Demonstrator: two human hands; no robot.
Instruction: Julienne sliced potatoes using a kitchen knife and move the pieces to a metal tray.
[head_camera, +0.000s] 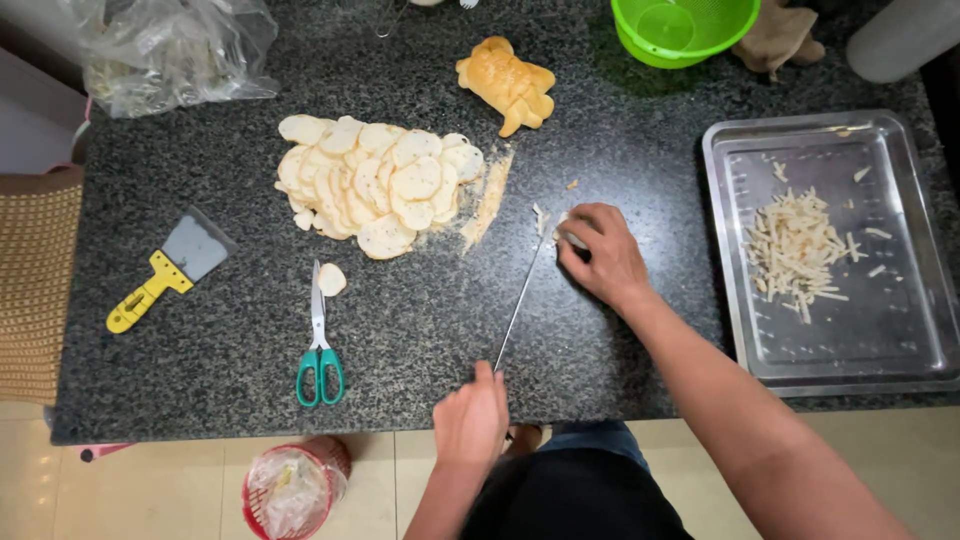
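Knife (520, 300) thin, long-bladed; left hand (472, 420) clenches handle, right hand (600, 255) pinches pale slice (568, 236).

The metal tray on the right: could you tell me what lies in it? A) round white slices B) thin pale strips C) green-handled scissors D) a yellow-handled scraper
B: the tray holds a small heap of thin pale strips; the round slices, scissors and scraper lie on the dark counter.

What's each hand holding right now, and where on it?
The left hand grips the knife by its handle end, blade lying along the counter. The right hand pins a small pale piece under its fingers at the blade's tip.
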